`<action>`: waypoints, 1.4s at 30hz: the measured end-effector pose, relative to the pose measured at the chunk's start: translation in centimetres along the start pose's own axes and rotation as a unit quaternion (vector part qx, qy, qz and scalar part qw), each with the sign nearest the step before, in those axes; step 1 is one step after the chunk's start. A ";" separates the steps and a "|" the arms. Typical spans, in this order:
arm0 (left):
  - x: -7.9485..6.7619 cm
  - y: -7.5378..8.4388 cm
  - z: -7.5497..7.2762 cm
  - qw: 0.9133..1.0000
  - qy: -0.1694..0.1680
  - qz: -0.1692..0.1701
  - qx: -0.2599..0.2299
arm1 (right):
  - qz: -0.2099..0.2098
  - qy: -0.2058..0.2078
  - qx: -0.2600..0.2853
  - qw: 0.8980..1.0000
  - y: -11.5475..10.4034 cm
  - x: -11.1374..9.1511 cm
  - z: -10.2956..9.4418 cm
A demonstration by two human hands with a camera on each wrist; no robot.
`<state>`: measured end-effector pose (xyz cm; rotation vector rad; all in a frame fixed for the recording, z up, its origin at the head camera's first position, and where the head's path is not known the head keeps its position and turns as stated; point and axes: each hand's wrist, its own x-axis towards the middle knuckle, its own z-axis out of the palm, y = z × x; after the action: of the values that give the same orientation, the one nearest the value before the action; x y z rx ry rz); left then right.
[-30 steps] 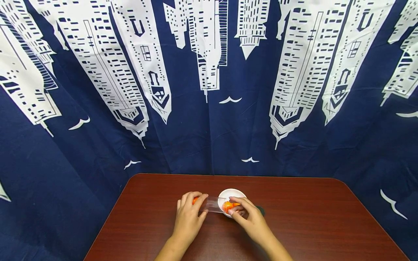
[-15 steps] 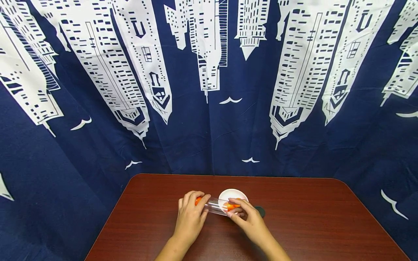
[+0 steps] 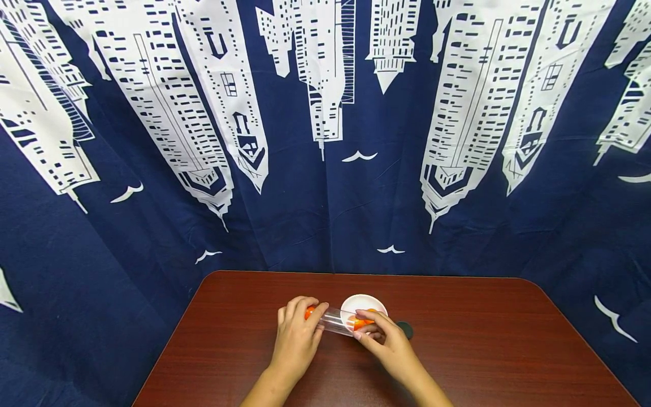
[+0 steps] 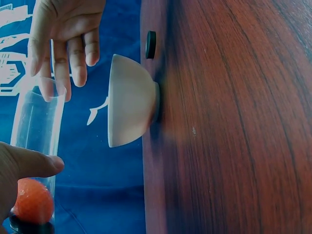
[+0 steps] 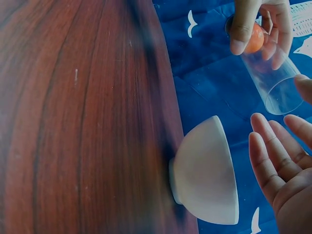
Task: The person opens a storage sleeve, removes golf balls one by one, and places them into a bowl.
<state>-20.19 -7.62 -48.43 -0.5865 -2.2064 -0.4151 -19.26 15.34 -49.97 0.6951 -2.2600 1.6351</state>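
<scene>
My left hand (image 3: 297, 339) grips a clear cylindrical container (image 4: 36, 117) near its closed end, thumb across the side. Inside, an orange ball (image 4: 33, 201) sits by the dark end of the container. The container leans sideways, its uncovered mouth pointing right, above a white bowl (image 5: 207, 175). Around that mouth my right hand (image 3: 389, 345) has its thumb near the rim and its fingers (image 5: 273, 146) mostly straight. Orange items (image 3: 363, 322) show in the bowl in the head view, partly covered by the right hand and the container.
A dark round lid (image 3: 405, 329) lies on the brown wooden table (image 3: 483, 333), right of the bowl. Behind the table hangs a blue cloth (image 3: 290, 226) printed with white buildings and birds.
Since one second ago the container's mouth has dipped slightly toward me and to the right, and the right hand has shifted slightly left. Between half a second ago and now, almost nothing moves.
</scene>
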 end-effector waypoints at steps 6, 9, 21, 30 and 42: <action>0.1 0.1 -0.1 1.000 0.002 0.001 -0.002 | 0.012 -0.003 0.007 1.000 0.2 -0.1 -0.1; 0.1 0.1 0.0 1.000 0.000 -0.001 -0.003 | 0.009 -0.006 0.007 1.000 0.3 -0.1 -0.1; 0.0 0.2 0.0 1.000 -0.009 -0.015 -0.007 | 0.024 -0.003 0.023 0.999 0.2 0.0 -0.1; -0.1 0.2 0.1 1.000 -0.007 -0.020 -0.005 | 0.021 -0.004 0.040 0.999 0.1 -0.1 0.0; -0.2 0.3 0.2 1.000 -0.004 -0.025 -0.004 | 0.030 -0.001 0.048 0.998 0.0 -0.2 0.2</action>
<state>-20.03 -7.35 -48.71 -0.5388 -2.2318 -0.4487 -19.11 15.22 -50.10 0.6566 -2.2355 1.7823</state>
